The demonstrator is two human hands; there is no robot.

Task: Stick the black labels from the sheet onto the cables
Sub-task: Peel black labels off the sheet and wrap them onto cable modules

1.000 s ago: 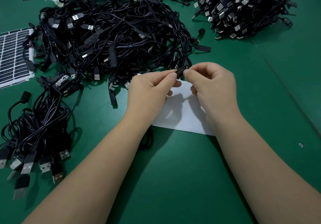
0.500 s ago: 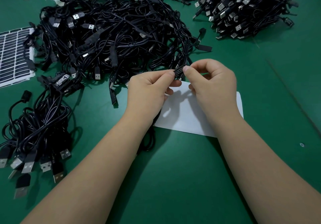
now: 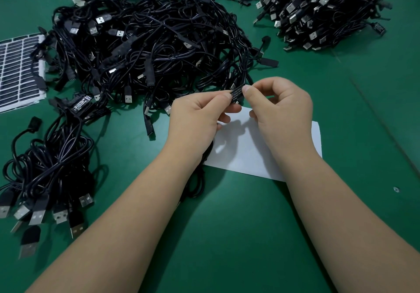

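Just above the centre of the view, the left hand [image 3: 200, 113] and the right hand [image 3: 281, 108] meet, each pinching with thumb and forefinger one end of a small black rectangular label with white print [image 3: 237, 93], which seems to be laid on the slim black controller of a cable; the cable itself is mostly hidden behind the fingers. The likeliest fault, as I judge it, is a skewed or creased label if one thumb presses down before the other end is lined up. The big tangled heap of black USB cables [image 3: 145, 49] at eleven o'clock could also tug the held lead and shift it. The white sheet of black labels [image 3: 18, 72] lies at nine o'clock, a blank white backing sheet [image 3: 250, 154] under the wrists.
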